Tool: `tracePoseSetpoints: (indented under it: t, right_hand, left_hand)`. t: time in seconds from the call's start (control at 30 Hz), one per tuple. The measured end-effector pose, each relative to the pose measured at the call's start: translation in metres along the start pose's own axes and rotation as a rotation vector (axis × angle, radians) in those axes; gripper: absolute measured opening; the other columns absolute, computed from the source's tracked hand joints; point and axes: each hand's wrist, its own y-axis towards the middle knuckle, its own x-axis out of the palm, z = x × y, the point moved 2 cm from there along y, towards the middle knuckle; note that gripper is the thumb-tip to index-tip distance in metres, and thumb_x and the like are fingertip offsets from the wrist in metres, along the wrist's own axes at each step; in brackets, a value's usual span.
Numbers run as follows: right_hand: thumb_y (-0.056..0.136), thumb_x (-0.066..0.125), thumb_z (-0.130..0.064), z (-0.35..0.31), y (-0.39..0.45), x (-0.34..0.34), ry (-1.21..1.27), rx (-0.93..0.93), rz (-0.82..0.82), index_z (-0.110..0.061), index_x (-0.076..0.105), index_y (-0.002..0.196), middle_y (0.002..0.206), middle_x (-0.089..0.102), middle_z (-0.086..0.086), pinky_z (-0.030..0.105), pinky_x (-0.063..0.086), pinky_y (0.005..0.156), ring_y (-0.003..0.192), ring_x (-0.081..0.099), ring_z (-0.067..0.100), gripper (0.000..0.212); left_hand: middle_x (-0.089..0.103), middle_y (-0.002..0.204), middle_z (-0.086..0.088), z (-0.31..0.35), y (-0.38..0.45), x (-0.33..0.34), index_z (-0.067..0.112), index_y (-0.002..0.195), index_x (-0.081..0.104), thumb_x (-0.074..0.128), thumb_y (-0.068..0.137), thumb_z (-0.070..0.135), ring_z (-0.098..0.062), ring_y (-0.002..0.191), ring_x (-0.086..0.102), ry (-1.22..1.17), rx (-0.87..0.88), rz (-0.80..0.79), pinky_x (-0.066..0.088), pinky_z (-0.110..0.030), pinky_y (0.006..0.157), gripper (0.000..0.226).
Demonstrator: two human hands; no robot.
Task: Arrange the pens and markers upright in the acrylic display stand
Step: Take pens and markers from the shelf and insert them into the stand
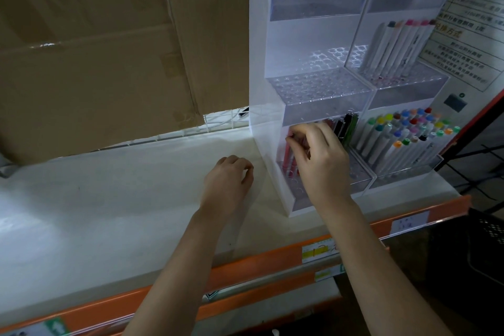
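A tiered acrylic display stand [313, 84] stands at the right of the white shelf. My right hand [319, 161] reaches into its bottom left tier, fingertips pinching the tops of pink and red pens [287, 155] that stand upright there. Dark and green pens [347, 128] stand just behind the hand. Beside the stand, my left hand [229, 180] hovers over the shelf with fingers loosely curled and nothing in it. Many colour-capped markers [406, 133] fill the bottom right tier. Several white markers [395, 46] lean in the middle right tier.
Flattened cardboard [103, 43] leans against a wire grid behind the white shelf surface [109, 199]. An orange shelf rail [261, 262] with labels runs along the front edge. A printed sign [469, 35] hangs at the right; a black basket [485, 248] sits at the lower right.
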Motion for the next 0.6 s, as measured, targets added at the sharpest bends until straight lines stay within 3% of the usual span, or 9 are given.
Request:
tracePoseSetpoints:
  t: [0.6]
  right_hand:
    - [0.084,0.069,-0.006,0.0002,-0.0016,-0.0046,0.03,0.02,-0.014,-0.001,0.065,0.097,0.088,0.063,0.01,0.02,0.047,0.073,0.077,0.061,0.021,0.015]
  left_hand:
    - [0.064,0.106,0.002,0.001,0.0006,0.001,0.018,0.103,0.067,0.049,0.094,0.024,-0.017,0.103,0.053,0.015,0.002,-0.036,0.041,-0.026,0.073,0.022]
